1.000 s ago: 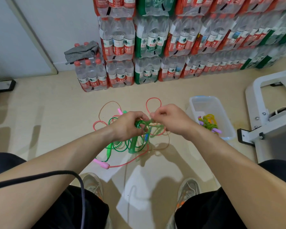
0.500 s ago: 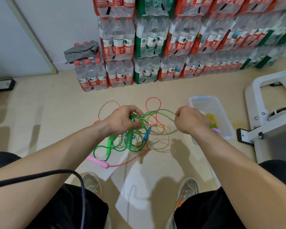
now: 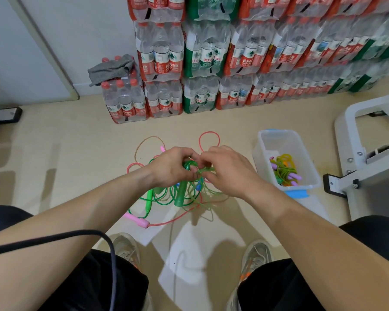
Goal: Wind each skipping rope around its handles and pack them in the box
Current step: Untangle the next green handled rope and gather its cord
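My left hand [image 3: 172, 168] grips the top of a green skipping-rope handle [image 3: 181, 194] that hangs down from it. Close beside it, my right hand [image 3: 228, 172] pinches the green cord [image 3: 206, 169] at that handle. More green cord loops lie on the floor below, with a second, lighter green handle [image 3: 149, 200]. A pink rope [image 3: 173, 218] with a pink handle [image 3: 137, 220] sprawls under them. A clear plastic box [image 3: 262, 151] to the right holds wound ropes [image 3: 284, 170] with purple handles.
Stacked packs of bottled water [image 3: 202, 63] line the wall ahead, a grey cloth [image 3: 112, 68] on one. A white metal frame [image 3: 366, 153] stands at the right. My shoes [image 3: 256, 254] and knees are at the bottom; a black cable [image 3: 54, 240] crosses my left arm.
My right hand, pulled out to the right with the green cord half a second ago, has come back to the left hand at the handle.
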The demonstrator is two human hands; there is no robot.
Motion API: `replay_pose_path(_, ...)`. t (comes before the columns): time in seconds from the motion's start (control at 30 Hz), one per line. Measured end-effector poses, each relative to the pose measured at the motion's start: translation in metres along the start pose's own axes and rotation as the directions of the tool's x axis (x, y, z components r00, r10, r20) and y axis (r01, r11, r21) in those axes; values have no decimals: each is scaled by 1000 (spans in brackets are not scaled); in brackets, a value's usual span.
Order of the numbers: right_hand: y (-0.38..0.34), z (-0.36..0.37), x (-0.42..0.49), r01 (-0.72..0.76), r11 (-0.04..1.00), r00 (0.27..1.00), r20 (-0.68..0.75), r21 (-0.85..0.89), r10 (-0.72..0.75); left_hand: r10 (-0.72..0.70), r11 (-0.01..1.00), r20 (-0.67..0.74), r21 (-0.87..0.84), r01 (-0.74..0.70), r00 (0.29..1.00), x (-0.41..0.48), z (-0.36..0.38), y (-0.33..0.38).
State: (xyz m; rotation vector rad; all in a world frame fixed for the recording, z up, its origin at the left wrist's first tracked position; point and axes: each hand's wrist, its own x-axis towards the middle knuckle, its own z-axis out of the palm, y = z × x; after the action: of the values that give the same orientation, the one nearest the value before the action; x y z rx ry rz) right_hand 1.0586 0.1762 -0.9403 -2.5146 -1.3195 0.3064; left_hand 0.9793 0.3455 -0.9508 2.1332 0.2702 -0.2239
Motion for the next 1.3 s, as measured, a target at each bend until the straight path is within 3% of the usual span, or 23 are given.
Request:
replay_pose_path(0.13,0,-1,3,-50,997,998,47,59,47,20,1000,-7,-4,-20,1000,2,2,1)
replay_pose_path(0.27,6,-7,6,-151,964,985,-44,218,165,-11,999,-50,52,14,999,5,3,-6)
replay_pose_path(0.33,10,-15,8,-220,830,955,-60,512,290,-23,998,-33,66,25,999,5,2,-10)
replay_pose_path(0.4,11,-23,11,-245,571,914,-11,783,407,-41,996,-38,76,44,998,6,-1,-13)
replay_pose_path(0.43,12,-25,12,-253,471,888,10,845,460,-48,996,-45,69,51,998,6,-2,-14)
replay_pose_path(0.5,16,-27,14,-281,381,819,13,881,574,-50,997,-61,57,54,997,6,-4,-13)
replay_pose_path(0.57,21,-27,13,-386,459,749,-18,800,662,-42,996,-88,80,50,995,6,-6,-12)
replay_pose_path(0.63,28,-28,6,-574,686,755,-36,447,655,-26,993,-119,115,40,993,5,-7,-12)
replay_pose_path(0.7,29,-28,1,-629,774,777,112,72,620,-17,989,-129,142,36,991,6,-7,-12)
replay_pose_path(0.73,26,-27,1,-610,792,774,226,19,591,-17,989,-127,143,35,992,6,-7,-12)
replay_pose_path(0.77,24,-23,1,-585,811,769,326,14,549,-14,989,-121,142,31,993,6,-7,-12)
replay_pose_path(0.83,19,-17,2,-518,852,800,396,77,450,-5,987,-105,161,22,994,6,-6,-11)
replay_pose_path(1.13,9,-7,5,-359,832,927,264,423,266,16,956,-67,295,4,998,4,0,-6)
replay_pose_path(1.3,-1,3,3,-260,899,953,242,353,181,38,964,-84,267,-15,996,6,0,-3)
